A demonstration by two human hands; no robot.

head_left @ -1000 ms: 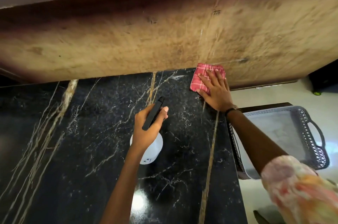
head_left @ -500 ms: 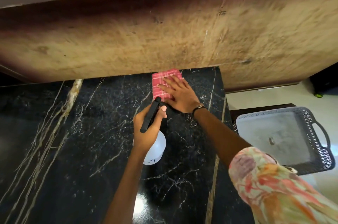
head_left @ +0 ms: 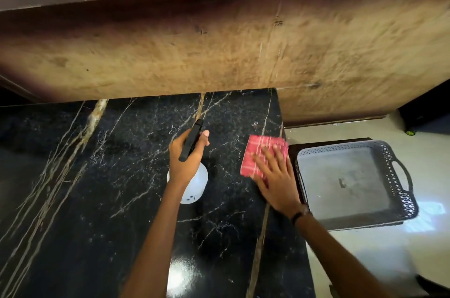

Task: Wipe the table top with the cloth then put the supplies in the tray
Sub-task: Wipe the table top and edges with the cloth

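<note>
Both forearms are bare; a thin dark band (head_left: 300, 216) circles the wrist of the right arm.

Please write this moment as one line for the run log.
phase: wiping | right hand: flat on cloth, table right edge | left hand: holds bottle | tray: empty

One cloth (head_left: 261, 151), red plaid, folded. One spray bottle (head_left: 194, 182), white body, black head. One tray (head_left: 341, 151), grey, lattice walls; two handles expected, only one in view, on right end. One table top (head_left: 97, 188), black marble with pale veins. Two hands: left hand (head_left: 183, 161), right hand (head_left: 276, 182). Two bare forearms. One dark wrist band (head_left: 298, 217), on right wrist. One small dark stand (head_left: 328, 142) under tray. One wooden panel (head_left: 219, 54) behind table.
</note>
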